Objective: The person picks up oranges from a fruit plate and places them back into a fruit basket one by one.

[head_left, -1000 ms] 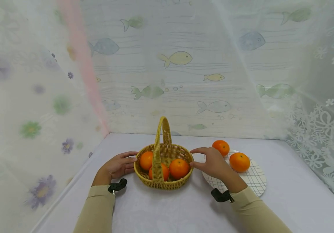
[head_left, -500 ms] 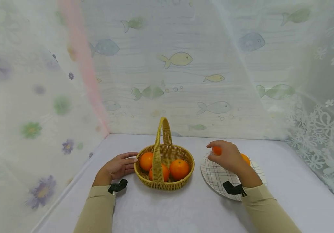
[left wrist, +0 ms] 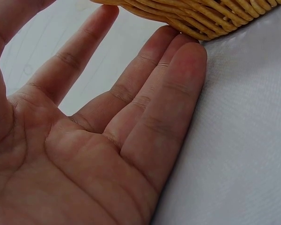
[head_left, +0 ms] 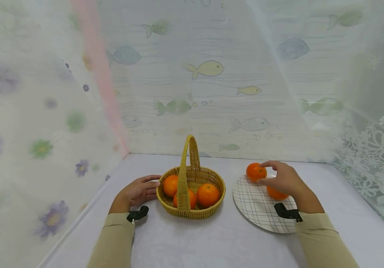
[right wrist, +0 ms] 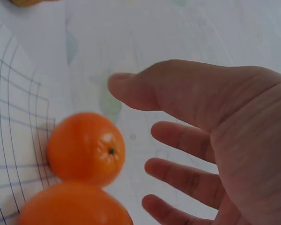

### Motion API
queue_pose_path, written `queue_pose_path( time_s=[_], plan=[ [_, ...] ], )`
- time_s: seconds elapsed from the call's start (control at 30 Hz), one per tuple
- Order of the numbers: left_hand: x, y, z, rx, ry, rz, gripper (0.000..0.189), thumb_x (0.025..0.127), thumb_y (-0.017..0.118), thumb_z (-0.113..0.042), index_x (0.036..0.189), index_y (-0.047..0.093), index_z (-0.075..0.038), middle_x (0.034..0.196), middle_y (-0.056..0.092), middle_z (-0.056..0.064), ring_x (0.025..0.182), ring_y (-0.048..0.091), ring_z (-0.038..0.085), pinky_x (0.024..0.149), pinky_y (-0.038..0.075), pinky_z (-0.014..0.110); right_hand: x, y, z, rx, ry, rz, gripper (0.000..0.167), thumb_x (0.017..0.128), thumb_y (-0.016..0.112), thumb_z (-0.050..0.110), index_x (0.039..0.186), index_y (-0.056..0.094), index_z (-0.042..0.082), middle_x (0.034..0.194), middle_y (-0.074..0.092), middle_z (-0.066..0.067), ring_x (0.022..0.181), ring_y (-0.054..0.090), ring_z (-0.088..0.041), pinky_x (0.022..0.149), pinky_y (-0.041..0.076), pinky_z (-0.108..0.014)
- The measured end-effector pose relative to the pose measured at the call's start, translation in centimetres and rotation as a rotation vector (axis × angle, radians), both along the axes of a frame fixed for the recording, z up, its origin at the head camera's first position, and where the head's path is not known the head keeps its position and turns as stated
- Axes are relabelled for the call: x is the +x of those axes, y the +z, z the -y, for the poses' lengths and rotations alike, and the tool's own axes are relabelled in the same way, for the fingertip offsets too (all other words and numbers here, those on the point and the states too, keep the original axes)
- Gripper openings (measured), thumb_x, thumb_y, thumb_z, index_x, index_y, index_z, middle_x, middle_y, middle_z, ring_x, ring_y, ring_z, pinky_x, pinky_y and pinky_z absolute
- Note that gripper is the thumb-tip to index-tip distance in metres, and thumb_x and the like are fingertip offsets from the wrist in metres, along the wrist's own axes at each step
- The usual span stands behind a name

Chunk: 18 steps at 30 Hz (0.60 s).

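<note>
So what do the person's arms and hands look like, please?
Both arms wear long beige sleeves reaching the wrists. The left hand and right hand are bare, without gloves. A small black device sits at each wrist. No rings or markings show.

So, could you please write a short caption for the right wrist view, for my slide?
Open right hand beside two oranges at the edge of a grid-patterned plate.

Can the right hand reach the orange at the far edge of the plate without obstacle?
Probably yes: the right hand hovers open beside that orange on the plate, nothing between them.
</note>
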<state>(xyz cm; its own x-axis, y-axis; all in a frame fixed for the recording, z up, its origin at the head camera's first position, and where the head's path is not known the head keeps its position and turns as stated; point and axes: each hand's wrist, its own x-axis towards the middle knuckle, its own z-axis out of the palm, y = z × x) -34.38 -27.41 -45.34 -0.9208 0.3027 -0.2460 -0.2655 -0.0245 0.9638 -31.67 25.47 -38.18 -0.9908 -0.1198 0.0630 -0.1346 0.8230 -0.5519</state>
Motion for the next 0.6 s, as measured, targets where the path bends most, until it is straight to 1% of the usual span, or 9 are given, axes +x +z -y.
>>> queue_pose_path(
  time_s=[0.17, 0.23, 0.33, 0.43, 0.53, 0.6],
  plan=[
    [-0.2, -0.1, -0.1, 0.004, -0.004, -0.007, 0.057, 0.099, 0.072, -0.018, 0.149, 0.049, -0.006, 0.120, 0.074, 0.005, 0.105, 0.074, 0.021, 0.094, 0.061, 0.038, 0.0, 0.0, -1.6, 0.024, 0.019, 0.058, 0.080, 0.083, 0.084, 0.047, 0.148, 0.054, 0.011, 0.153, 0.046, -0.031, 0.137, 0.043, -0.054, 0.098, 0.048, -0.072],
    [-0.3, -0.1, -0.1, -0.002, -0.010, -0.014, 0.059, 0.099, 0.072, -0.019, 0.151, 0.048, -0.006, 0.121, 0.073, 0.005, 0.105, 0.074, 0.021, 0.095, 0.061, 0.038, 0.0, 0.0, -2.1, 0.019, 0.033, 0.084, 0.082, 0.083, 0.084, 0.046, 0.149, 0.052, 0.009, 0.154, 0.044, -0.032, 0.137, 0.043, -0.055, 0.099, 0.048, -0.071],
    [-0.3, -0.1, 0.0, 0.002, 0.001, -0.006, 0.060, 0.098, 0.073, -0.019, 0.151, 0.048, -0.006, 0.121, 0.073, 0.006, 0.105, 0.074, 0.021, 0.094, 0.061, 0.039, 0.2, -0.2, -2.8, 0.000, 0.054, 0.121, 0.086, 0.083, 0.085, 0.045, 0.151, 0.049, 0.006, 0.155, 0.041, -0.033, 0.134, 0.046, -0.056, 0.100, 0.048, -0.069],
    [-0.3, -0.1, 0.1, 0.005, 0.000, -0.002, 0.059, 0.098, 0.073, -0.018, 0.150, 0.048, -0.005, 0.121, 0.073, 0.006, 0.105, 0.074, 0.022, 0.094, 0.061, 0.039, 0.2, -0.6, -3.4, -0.018, 0.073, 0.150, 0.088, 0.083, 0.085, 0.045, 0.152, 0.047, 0.005, 0.155, 0.040, -0.034, 0.132, 0.047, -0.056, 0.100, 0.048, -0.068],
    [-0.1, 0.0, 0.1, 0.002, 0.005, 0.013, 0.059, 0.098, 0.073, -0.018, 0.150, 0.048, -0.006, 0.121, 0.073, 0.007, 0.104, 0.074, 0.022, 0.094, 0.061, 0.039, 0.1, -1.1, -3.9, -0.028, 0.082, 0.168, 0.090, 0.082, 0.086, 0.045, 0.153, 0.047, 0.006, 0.154, 0.042, -0.032, 0.132, 0.050, -0.051, 0.102, 0.048, -0.066],
    [0.0, 0.0, 0.1, -0.004, 0.003, 0.018, 0.060, 0.098, 0.073, -0.019, 0.150, 0.048, -0.005, 0.122, 0.073, 0.007, 0.105, 0.074, 0.023, 0.095, 0.061, 0.039, 0.1, -1.4, -4.1, -0.031, 0.092, 0.178, 0.091, 0.081, 0.087, 0.043, 0.153, 0.047, 0.005, 0.152, 0.044, -0.033, 0.127, 0.053, -0.048, 0.101, 0.049, -0.064]
  ],
)
